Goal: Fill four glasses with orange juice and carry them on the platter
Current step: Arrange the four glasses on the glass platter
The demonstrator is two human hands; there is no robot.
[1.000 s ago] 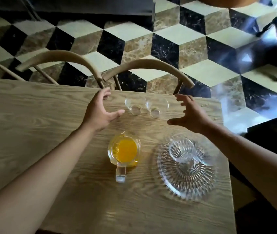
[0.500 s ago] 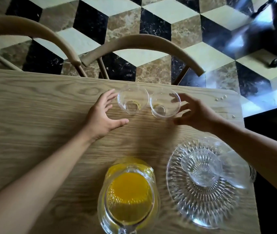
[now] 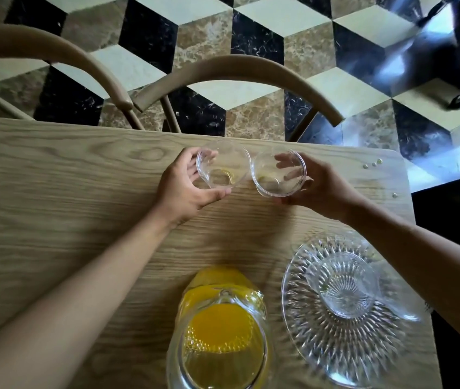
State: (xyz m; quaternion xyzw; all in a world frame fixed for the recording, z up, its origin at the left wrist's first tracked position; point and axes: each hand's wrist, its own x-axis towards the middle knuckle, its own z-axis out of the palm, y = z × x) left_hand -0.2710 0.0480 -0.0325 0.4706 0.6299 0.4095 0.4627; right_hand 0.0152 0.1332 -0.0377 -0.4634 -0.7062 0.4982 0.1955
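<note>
Pale wood table over a cube-pattern marble floor, with two curved chair backs tucked in at the far edge; the two glasses at that far edge are both in hand now. The left hand is curled round the left glass, thumb in front and fingers behind; the right hand wraps the right glass the same way; the two rims sit just beside each other, maybe touching, can't tell. Both glasses stand upright, mouths up, so the long axis is vertical; both look empty.

What matters next, I'd guess: the jug of orange juice sits near the person, almost straight back from the left glass, while the cut-glass platter is near-right, straight back from the right glass, under the right forearm; so the right hand has the shorter run to the platter. Another clear glass already sits on it; a fourth I can't make out.
</note>
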